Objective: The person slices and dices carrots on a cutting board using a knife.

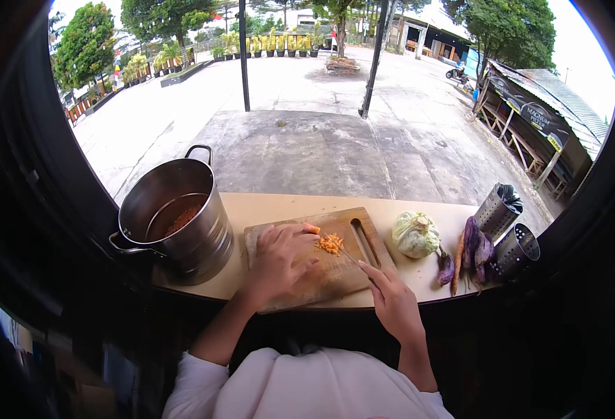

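A wooden cutting board [300, 284] lies at a slant on the light table. On it is a small heap of chopped orange pieces [330, 244], with an orange carrot piece [311, 228] just behind and to the left. My left hand [279, 258] rests over the board's left part, its fingertips against the carrot piece and its thumb held apart. My right hand [391, 297] is closed around the handle of a knife [350, 258], whose blade points toward the chopped heap. The blade's tip is too small to make out.
A large metal pot [209, 241] with reddish contents stands at the left. Right of the board are a cabbage [415, 235], purple eggplants [470, 243], a carrot [457, 269] and two perforated metal holders [494, 214], [513, 253]. The table's near edge curves close to my body.
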`<state>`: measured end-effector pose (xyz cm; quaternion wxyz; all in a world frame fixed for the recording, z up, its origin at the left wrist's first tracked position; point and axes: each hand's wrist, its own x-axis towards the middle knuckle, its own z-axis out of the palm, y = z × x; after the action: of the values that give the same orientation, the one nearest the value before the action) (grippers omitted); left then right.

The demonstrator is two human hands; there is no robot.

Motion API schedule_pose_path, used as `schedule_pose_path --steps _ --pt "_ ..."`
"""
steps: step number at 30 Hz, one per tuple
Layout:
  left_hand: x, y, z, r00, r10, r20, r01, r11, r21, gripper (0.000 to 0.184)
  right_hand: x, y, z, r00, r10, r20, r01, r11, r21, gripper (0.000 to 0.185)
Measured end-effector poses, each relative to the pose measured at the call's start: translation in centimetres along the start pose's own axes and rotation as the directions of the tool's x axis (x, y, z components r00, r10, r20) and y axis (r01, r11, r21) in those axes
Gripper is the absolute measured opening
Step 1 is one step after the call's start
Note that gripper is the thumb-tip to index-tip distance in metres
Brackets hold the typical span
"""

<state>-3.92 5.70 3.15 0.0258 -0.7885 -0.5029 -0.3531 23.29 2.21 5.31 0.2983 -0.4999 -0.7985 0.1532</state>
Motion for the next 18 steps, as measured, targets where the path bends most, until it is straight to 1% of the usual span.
schedule_pose_path --steps 2,3,5,6,7,8,9,11,12,15,16,18 --pt "-0.5 0.2 -0.6 0.995 -0.096 -0.035 0.089 0.981 -0.172 0.023 -0.4 0.5 0.5 0.998 -0.001 -0.057 0.004 0.999 0.054 0.047" --pt "-1.0 0.1 -0.5 0.985 -0.153 -0.078 0.13 0.961 -0.243 0.02 -0.5 0.9 0.9 0.996 -0.003 -0.084 0.01 0.997 0.082 0.047" --pt "-2.4 -0.1 -0.3 0.95 -0.276 -0.148 0.203 0.902 -0.38 0.013 -0.9 1.7 1.8 0.99 -0.061 -0.128 0.079 0.987 0.139 0.047" --pt "-3.0 -0.2 -0.3 0.933 -0.335 -0.135 0.257 0.879 -0.401 0.012 -1.0 1.7 2.2 0.985 -0.089 -0.15 0.115 0.979 0.169 0.047" --pt "-3.6 -0.4 -0.3 0.912 -0.393 -0.121 0.311 0.852 -0.42 0.01 -1.0 1.4 2.4 0.999 0.021 -0.042 -0.01 0.97 0.243 0.048" --pt "-4.2 -0.5 -0.3 0.886 -0.451 -0.105 0.366 0.821 -0.438 0.009 -1.2 0.8 2.3 0.989 0.124 0.076 -0.141 0.943 0.303 0.048" --pt "-4.6 -0.5 -0.3 0.876 -0.475 -0.087 0.385 0.795 -0.469 0.009 -1.4 0.0 2.2 0.956 0.214 0.198 -0.273 0.898 0.345 0.049" --pt "-5.2 -0.3 0.2 0.851 -0.523 -0.047 0.424 0.736 -0.527 0.01 -1.0 -2.0 1.6 0.926 0.224 0.303 -0.32 0.893 0.318 0.049" --pt "-5.3 -0.2 0.3 0.85 -0.525 -0.053 0.419 0.733 -0.537 0.012 -0.5 -2.8 1.5 0.908 0.227 0.353 -0.34 0.89 0.302 0.049" --pt "-5.2 0.0 0.0 0.859 -0.506 -0.078 0.408 0.768 -0.494 0.014 0.0 -4.4 2.3 0.953 0.07 0.294 -0.18 0.914 0.364 0.055" --pt "-5.2 0.1 0.2 0.845 -0.529 -0.083 0.413 0.743 -0.527 0.017 0.0 -4.0 3.2 0.972 -0.05 0.228 -0.034 0.936 0.35 0.059" --pt "-5.4 -0.1 0.6 0.856 -0.502 -0.121 0.391 0.783 -0.483 0.019 0.1 -4.8 3.3 0.953 -0.054 0.298 -0.035 0.958 0.284 0.059"
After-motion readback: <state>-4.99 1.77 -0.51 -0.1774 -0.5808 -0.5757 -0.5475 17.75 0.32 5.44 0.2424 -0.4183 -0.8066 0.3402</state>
